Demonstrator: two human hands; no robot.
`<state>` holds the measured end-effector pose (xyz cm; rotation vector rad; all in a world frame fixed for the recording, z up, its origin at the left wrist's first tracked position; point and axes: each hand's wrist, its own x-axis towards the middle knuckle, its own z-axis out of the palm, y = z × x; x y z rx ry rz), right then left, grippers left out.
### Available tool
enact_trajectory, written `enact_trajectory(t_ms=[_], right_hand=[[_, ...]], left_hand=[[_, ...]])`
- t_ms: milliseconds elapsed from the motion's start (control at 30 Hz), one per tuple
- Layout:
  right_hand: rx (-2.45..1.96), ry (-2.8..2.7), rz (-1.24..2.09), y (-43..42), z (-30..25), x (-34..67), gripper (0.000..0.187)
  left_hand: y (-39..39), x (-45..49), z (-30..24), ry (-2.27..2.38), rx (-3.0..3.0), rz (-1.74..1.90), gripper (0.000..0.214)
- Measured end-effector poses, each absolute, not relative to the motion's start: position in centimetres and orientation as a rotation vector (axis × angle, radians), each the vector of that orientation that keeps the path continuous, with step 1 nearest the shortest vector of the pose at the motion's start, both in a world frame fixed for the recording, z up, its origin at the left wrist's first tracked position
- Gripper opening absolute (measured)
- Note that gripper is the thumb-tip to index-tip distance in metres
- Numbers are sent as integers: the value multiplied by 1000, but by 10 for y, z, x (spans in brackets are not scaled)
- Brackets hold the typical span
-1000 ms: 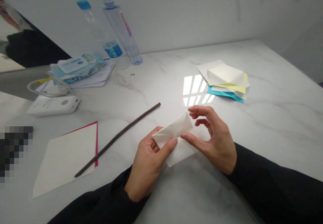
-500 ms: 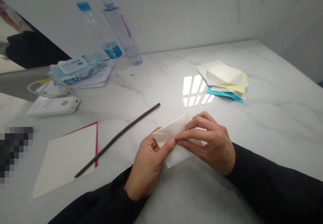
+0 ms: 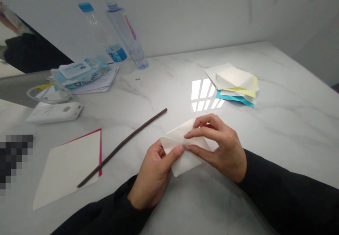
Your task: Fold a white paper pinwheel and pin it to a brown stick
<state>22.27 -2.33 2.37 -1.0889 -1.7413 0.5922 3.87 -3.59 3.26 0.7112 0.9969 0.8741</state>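
A folded white paper (image 3: 182, 148) is gripped between both hands over a marble table (image 3: 291, 139). The left hand (image 3: 153, 175) closes on its left side, thumb on top; the right hand (image 3: 219, 146) pinches its right side between curved fingers and thumb. A dark stick (image 3: 122, 146) lies to the left, across a cream sheet (image 3: 69, 171) with a red edge. Stacked colored papers (image 3: 233, 83) lie beyond.

Folded paper (image 3: 182, 153): matt, smooth. Table top (image 3: 288, 86): polished stone, marble-type, glossy (grey veining, window glare). Water btls (image 3: 123, 33): clear plastic, smooth, shiny. Sleeves (image 3: 286, 196): black cloth, matt.
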Motion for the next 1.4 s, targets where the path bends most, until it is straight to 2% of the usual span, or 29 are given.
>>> enact_trajectory(t_ms=[100,233,533,667,733,833,967,1167,1400], right_hand=[[-1123,-1587,879,-22,22,224,28],[-1124,-1357,1202,-23,22,223,29],[-1102,-1192,1319,-26,21,220,55],[-1129,-1147,1409,-23,21,221,61],[-1106,-1122,1513,-22,21,221,55],[-1032,-1145,1629,-22,21,219,27],[-1027,-1237,1566,-24,21,218,9],[-1052,-1458,1285,-27,30,221,9],[-901,-1593,1030,-31,32,223,17]], left_hand=[[-37,39,33,1048,694,867,46],[-38,38,33,1076,690,874,46],[-37,35,27,1058,758,879,39],[-38,32,22,1078,849,877,37],[-38,31,22,1093,909,867,35],[-36,31,23,1123,1008,852,28],[-34,33,28,1156,1134,892,21],[-37,34,38,1214,1512,1041,4],[-38,28,39,1021,1781,1233,23]])
